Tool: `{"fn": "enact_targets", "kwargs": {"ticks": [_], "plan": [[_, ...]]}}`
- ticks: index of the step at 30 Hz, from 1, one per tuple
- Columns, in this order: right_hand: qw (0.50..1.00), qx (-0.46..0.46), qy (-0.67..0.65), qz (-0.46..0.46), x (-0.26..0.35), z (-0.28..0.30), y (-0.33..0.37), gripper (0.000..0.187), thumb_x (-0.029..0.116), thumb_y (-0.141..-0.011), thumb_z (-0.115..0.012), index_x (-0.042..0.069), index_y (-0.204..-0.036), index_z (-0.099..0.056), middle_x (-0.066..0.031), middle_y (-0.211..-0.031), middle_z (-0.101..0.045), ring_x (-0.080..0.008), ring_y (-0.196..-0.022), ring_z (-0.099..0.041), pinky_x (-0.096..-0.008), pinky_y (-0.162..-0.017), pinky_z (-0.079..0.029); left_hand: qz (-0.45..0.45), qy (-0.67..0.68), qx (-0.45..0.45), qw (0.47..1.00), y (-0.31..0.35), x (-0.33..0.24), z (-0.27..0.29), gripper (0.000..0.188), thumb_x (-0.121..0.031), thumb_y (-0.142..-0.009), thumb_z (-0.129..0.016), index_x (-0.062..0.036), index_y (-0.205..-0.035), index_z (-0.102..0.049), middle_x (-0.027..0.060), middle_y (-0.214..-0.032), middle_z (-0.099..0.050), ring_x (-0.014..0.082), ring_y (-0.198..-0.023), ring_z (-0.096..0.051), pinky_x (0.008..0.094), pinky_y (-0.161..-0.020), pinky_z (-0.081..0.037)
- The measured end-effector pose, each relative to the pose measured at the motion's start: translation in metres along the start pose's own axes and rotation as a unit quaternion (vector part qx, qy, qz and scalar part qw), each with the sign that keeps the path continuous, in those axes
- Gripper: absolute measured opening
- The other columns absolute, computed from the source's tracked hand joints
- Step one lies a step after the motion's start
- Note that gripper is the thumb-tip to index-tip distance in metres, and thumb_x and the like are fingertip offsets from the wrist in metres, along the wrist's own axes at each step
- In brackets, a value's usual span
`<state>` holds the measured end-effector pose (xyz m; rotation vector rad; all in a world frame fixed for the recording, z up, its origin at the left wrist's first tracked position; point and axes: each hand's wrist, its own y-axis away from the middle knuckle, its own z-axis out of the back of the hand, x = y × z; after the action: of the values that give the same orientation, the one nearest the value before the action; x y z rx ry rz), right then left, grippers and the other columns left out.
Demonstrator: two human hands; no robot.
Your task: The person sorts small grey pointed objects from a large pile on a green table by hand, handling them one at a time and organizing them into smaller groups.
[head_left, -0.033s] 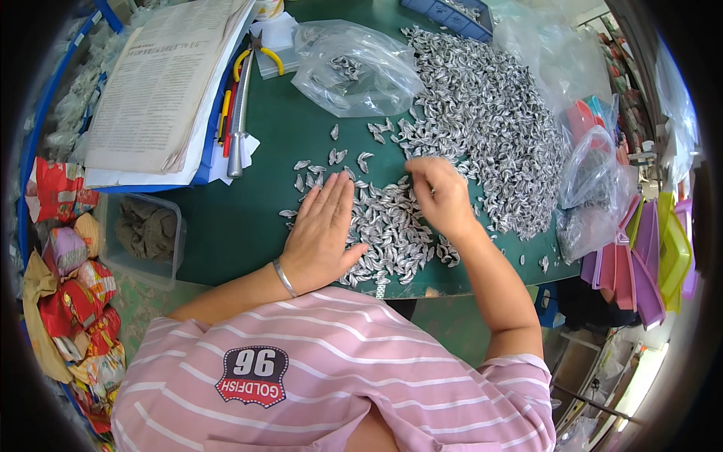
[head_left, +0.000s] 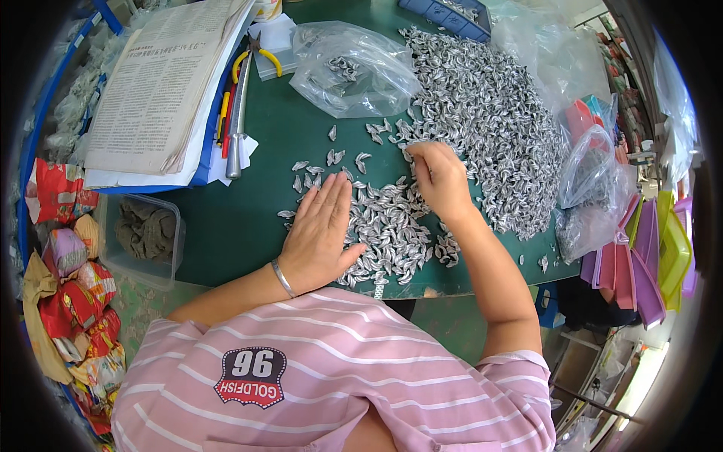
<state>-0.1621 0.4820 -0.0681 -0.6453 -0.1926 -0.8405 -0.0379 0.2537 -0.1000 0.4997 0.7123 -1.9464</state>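
My left hand (head_left: 320, 233) lies flat, fingers stretched out, along the left side of a small heap of silver-grey leaf-shaped metal pieces (head_left: 388, 237). A bracelet circles that wrist. My right hand (head_left: 443, 181) is above the heap's upper right side, index finger and thumb bent together in a pinch. Whatever is between those fingertips is too small to make out. Beyond that hand spreads a much larger pile of the same pieces (head_left: 489, 113). A few loose pieces (head_left: 335, 157) are scattered on the green tabletop (head_left: 226, 241) just beyond my left fingertips.
A clear plastic bag (head_left: 354, 83) with some pieces inside lies at the back. Pliers (head_left: 256, 53), pens and a metal tool (head_left: 236, 128) lie beside stacked newspapers (head_left: 154, 98). A blue bin (head_left: 452, 16) stands at the far edge, a clear tub (head_left: 143, 233) at left, coloured trays (head_left: 640, 256) at right.
My right hand has moved slightly away from me, its fingertips now nearer the edge of the large pile. My left hand stays in place.
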Motion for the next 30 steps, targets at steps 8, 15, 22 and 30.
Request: {"fn": "enact_targets", "kwargs": {"ticks": [8,15,22,30], "plan": [[0.99,0.093,0.099,0.047,-0.023,-0.01,-0.028,0.023,-0.007,-0.076,-0.065,0.005,-0.095,-0.069,-0.0102,-0.094,-0.07,-0.0326,-0.088,-0.063,-0.0407,-0.077,-0.053,0.004,-0.004,0.009,1.0,-0.002,-0.001,0.0,0.098,-0.029,-0.082,-0.075,0.0115,-0.151,-0.018,0.031,-0.156,-0.026,0.0434,-0.146,-0.027,0.0517,-0.12,-0.02],[0.843,0.155,-0.345,-0.382,-0.002,0.011,-0.042,0.022,0.002,-0.086,-0.064,-0.007,-0.105,-0.069,-0.0105,-0.093,-0.073,-0.0142,-0.084,-0.069,-0.0272,-0.071,-0.056,0.0,-0.003,0.008,1.0,-0.001,0.0,0.0,0.098,-0.029,-0.081,-0.076,0.0117,-0.15,-0.02,0.0311,-0.157,-0.025,0.0425,-0.146,-0.027,0.0513,-0.12,-0.019],[0.917,0.026,-0.27,-0.293,-0.015,0.008,-0.049,0.016,0.001,-0.086,-0.067,-0.004,-0.1,-0.07,-0.0128,-0.094,-0.074,-0.0189,-0.084,-0.072,-0.0313,-0.074,-0.057,-0.007,0.009,0.0,1.0,-0.001,0.0,-0.001,0.098,-0.028,-0.081,-0.076,0.0108,-0.151,-0.02,0.0306,-0.157,-0.026,0.0419,-0.147,-0.027,0.0508,-0.12,-0.019],[0.991,0.054,0.046,-0.113,-0.02,-0.012,-0.022,0.012,-0.001,-0.081,-0.067,0.002,-0.093,-0.07,-0.0176,-0.09,-0.069,-0.0368,-0.081,-0.068,-0.0414,-0.077,-0.055,-0.002,0.0,0.002,1.0,-0.001,0.001,-0.001,0.097,-0.029,-0.081,-0.076,0.0106,-0.151,-0.02,0.0302,-0.156,-0.026,0.0413,-0.147,-0.027,0.0503,-0.12,-0.019]]}}
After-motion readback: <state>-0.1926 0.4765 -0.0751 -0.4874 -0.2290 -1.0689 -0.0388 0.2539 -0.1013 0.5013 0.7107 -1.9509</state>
